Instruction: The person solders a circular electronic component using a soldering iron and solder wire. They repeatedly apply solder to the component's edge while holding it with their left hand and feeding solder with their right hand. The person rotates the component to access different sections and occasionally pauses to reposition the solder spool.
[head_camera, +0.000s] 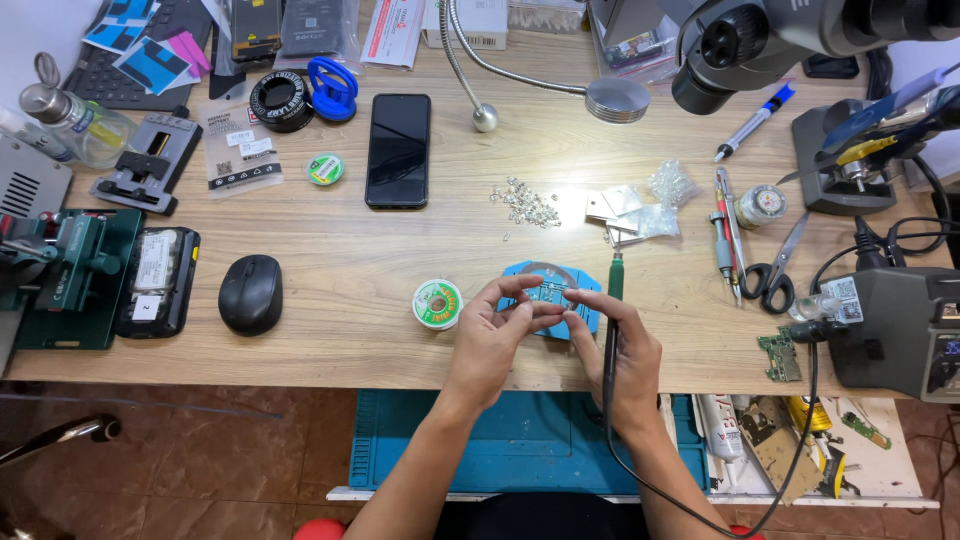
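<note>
wooden desk (330, 300), hands (490, 340) meeting near edge

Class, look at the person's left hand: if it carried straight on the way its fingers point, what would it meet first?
The left hand points up-right, so it would probably first meet the blue holder just beyond its fingertips; depth is unclear from above.

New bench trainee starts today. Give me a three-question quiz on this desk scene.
1. True or false: the right hand holds a corded soldering iron.
2. What lies just left of the left hand: A) mouse B) solder-wick spool C) scissors?
3. What blue thing lies under both hands' fingertips?

Key: 1 true; 2 B, the spool; 3 the blue board holder.
</note>
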